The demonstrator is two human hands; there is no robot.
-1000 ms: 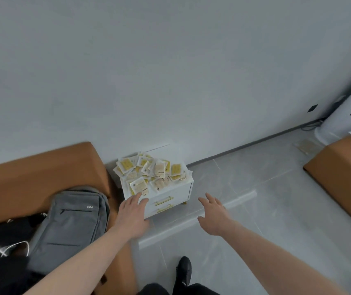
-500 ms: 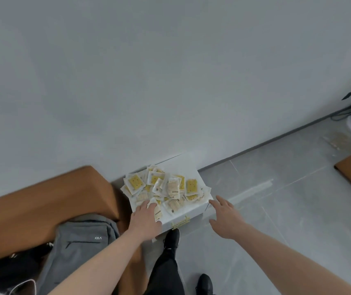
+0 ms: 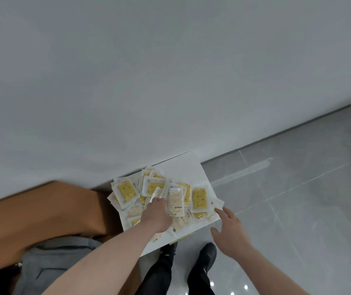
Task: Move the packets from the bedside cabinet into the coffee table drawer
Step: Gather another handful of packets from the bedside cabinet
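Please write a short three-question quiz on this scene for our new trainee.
1. True or false: the packets lie heaped on the white bedside cabinet.
2. Which hand reaches into the heap? A. left hand B. right hand
3. Fill in: beside the cabinet, on the brown seat, lies a grey ____.

Key
1. True.
2. A; its fingers are in among the packets, while the right hand is spread open at the cabinet's near right corner.
3. Backpack.
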